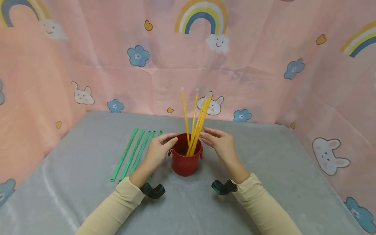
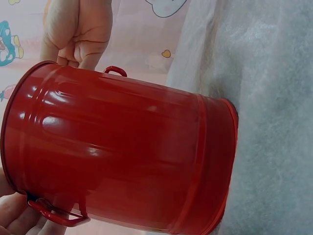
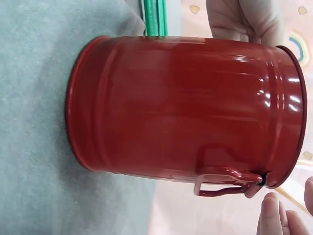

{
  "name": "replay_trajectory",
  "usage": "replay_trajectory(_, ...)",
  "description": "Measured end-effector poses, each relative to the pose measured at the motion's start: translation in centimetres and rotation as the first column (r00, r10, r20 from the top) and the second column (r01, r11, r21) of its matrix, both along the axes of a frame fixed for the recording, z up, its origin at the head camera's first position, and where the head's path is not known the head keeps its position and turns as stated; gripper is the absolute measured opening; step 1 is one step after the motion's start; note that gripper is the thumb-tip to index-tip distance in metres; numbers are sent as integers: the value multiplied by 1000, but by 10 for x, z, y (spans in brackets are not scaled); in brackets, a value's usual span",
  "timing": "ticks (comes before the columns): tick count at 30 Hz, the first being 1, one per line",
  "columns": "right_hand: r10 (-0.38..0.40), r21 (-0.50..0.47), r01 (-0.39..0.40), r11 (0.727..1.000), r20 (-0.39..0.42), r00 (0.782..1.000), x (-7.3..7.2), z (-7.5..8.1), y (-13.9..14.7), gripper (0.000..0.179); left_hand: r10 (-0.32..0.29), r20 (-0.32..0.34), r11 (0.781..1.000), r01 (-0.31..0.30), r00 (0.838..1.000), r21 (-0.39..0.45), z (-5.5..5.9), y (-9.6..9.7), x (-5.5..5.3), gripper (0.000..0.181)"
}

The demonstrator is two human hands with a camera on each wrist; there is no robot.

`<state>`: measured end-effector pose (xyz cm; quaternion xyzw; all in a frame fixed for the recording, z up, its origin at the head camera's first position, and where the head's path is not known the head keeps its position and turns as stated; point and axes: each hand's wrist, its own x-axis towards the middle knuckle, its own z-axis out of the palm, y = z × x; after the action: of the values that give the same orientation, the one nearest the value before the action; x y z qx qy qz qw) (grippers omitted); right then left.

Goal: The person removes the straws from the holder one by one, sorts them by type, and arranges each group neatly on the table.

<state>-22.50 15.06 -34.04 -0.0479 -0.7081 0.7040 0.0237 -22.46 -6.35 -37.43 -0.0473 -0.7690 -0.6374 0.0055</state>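
A small red metal bucket (image 1: 185, 164) with two side handles stands upright on the grey cloth. Several yellow straws (image 1: 195, 125) in clear wrappers lean inside it, their tops well above the rim. My left hand (image 1: 158, 148) is at the bucket's left rim, fingers loosely bent; in the left wrist view its fingers (image 2: 22, 215) show beside a handle (image 2: 56, 213). On the other side, my right hand (image 1: 223, 147) is at the right rim near the straws, with thumb and fingers apart. Its fingertips (image 3: 270, 213) appear just past the rim in the right wrist view.
Several green straws (image 1: 124, 155) lie side by side on the cloth to the left, partly hidden by my left arm. A pink printed curtain (image 1: 158, 81) surrounds the grey table (image 1: 279, 182) at the back and sides. Black wrist cameras (image 1: 152, 191) sit at both cuffs.
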Motion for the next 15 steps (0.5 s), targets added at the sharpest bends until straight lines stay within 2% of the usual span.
replay_trajectory(5,-4,-11,4,1000,-4,1000,-3,1,-3,41,3,-9,1000,-4,1000,-3,0,-1,3,31)
replay_trajectory(11,-11,50,11,999,-10,1000,-6,3,-5,40,17,1,1000,-17,1000,-10,0,-1,1,30)
replay_trajectory(15,-27,45,27,999,-2,1000,-8,3,-5,39,9,-9,1000,-9,1000,1,1,1,0,31)
